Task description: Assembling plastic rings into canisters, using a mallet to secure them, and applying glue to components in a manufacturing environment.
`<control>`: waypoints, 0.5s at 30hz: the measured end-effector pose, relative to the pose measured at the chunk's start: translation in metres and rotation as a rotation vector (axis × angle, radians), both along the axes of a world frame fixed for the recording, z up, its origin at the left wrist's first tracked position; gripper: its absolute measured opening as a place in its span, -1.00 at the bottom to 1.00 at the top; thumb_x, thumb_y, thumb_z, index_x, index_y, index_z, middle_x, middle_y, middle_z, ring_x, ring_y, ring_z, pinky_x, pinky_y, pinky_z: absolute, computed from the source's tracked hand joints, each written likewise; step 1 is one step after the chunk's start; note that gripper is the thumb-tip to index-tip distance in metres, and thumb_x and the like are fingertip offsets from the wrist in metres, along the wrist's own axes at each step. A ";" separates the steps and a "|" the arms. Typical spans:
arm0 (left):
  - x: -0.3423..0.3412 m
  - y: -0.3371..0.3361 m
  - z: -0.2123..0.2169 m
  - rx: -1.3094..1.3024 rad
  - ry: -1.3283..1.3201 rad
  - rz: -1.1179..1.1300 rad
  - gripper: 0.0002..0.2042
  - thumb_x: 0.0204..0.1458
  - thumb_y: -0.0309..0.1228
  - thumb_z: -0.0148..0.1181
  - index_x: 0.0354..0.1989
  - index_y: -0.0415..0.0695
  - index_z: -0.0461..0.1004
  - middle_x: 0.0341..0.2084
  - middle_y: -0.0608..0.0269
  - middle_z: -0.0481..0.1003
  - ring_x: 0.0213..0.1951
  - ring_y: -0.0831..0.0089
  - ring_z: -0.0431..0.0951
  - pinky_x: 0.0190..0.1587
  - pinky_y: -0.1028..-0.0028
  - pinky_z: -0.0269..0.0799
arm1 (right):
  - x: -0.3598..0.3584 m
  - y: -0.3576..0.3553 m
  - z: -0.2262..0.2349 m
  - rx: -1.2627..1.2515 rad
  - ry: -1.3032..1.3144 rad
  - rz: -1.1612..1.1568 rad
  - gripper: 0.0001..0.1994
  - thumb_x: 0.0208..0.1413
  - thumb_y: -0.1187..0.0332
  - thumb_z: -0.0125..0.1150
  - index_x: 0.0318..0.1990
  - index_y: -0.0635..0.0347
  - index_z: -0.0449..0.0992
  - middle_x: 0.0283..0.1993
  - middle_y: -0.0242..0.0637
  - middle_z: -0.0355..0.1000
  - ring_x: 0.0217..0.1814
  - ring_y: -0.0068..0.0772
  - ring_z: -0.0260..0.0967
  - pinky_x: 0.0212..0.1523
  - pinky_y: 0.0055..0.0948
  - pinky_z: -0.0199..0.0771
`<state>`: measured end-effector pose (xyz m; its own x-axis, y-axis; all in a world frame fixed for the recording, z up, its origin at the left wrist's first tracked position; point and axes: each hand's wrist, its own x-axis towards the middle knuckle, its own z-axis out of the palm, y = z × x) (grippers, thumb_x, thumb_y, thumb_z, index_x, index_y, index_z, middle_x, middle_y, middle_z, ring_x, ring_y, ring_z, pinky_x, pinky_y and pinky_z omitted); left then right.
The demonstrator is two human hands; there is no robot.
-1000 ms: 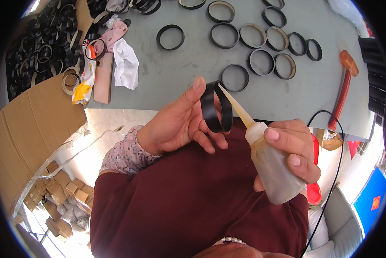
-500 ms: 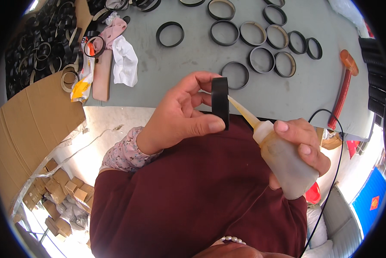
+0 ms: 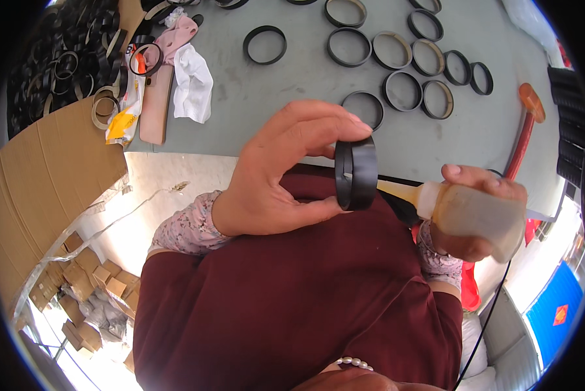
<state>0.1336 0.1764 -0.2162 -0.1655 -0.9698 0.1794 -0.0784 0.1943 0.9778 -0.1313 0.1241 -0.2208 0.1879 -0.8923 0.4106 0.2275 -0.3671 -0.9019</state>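
Up and to the left of the left hand (image 3: 279, 179), a yellow and white packet (image 3: 124, 111) lies flat on the grey table (image 3: 292, 91), next to a white cloth (image 3: 192, 83). Far down to the right of the right hand (image 3: 478, 215) there is a blue sign (image 3: 554, 314) with a red diamond on it. The left hand pinches a black ring (image 3: 356, 173) between thumb and fingers, standing on its edge. The right hand is wrapped tight around a squeeze bottle (image 3: 468, 214). The bottle lies sideways, and its long tip points left at the ring and touches it.
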 end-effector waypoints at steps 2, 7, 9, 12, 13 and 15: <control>0.001 -0.003 -0.002 -0.212 -0.201 0.016 -0.34 -0.30 -0.63 0.55 0.10 -0.20 0.44 0.12 0.08 0.35 0.13 0.23 0.47 0.07 0.36 0.56 | 0.002 -0.007 -0.002 0.044 -0.002 -0.020 -0.44 0.20 -0.09 0.23 0.05 0.18 0.25 -0.19 0.30 0.54 -0.26 -0.18 0.57 -0.40 -0.41 0.56; -0.004 -0.005 -0.008 -0.378 -0.256 0.050 -0.49 -0.26 -0.64 0.51 -0.03 -0.19 0.53 0.06 0.09 0.43 0.07 0.17 0.52 0.02 0.29 0.55 | 0.009 -0.018 0.013 0.477 -0.033 0.043 -0.38 0.15 -0.13 0.15 0.05 0.29 0.28 -0.20 0.32 0.52 -0.52 -0.18 0.53 -0.73 -0.56 0.41; -0.006 -0.006 -0.013 -0.443 -0.250 0.055 -0.52 -0.25 -0.64 0.51 -0.06 -0.17 0.55 0.05 0.11 0.44 0.06 0.16 0.52 0.01 0.28 0.55 | 0.010 -0.022 0.008 0.562 -0.102 0.028 -0.39 0.18 -0.12 0.12 0.05 0.32 0.29 -0.20 0.33 0.52 -0.61 -0.22 0.47 -0.78 -0.58 0.37; -0.006 -0.006 -0.017 -0.516 -0.267 0.053 -0.52 -0.24 -0.64 0.51 -0.06 -0.13 0.55 0.05 0.11 0.44 0.05 0.13 0.53 0.00 0.30 0.55 | 0.007 -0.029 -0.003 0.711 -0.248 0.140 -0.42 0.24 -0.10 0.07 0.05 0.33 0.34 -0.16 0.29 0.52 -0.67 -0.32 0.43 -0.83 -0.59 0.33; -0.005 -0.008 -0.019 -0.566 -0.281 0.044 -0.51 -0.25 -0.64 0.51 -0.06 -0.12 0.56 0.05 0.11 0.44 0.05 0.12 0.53 0.00 0.30 0.55 | 0.006 -0.031 -0.006 0.775 -0.326 0.267 -0.44 0.27 -0.09 0.05 0.05 0.32 0.36 -0.13 0.26 0.52 -0.64 -0.38 0.45 -0.84 -0.58 0.32; -0.005 -0.007 -0.020 -0.618 -0.297 0.034 -0.51 -0.26 -0.64 0.52 -0.06 -0.11 0.56 0.05 0.11 0.44 0.05 0.12 0.53 0.00 0.29 0.55 | 0.009 -0.034 -0.013 0.846 -0.456 0.370 -0.47 0.30 -0.08 0.02 0.05 0.30 0.38 -0.09 0.21 0.53 -0.59 -0.45 0.45 -0.79 -0.61 0.32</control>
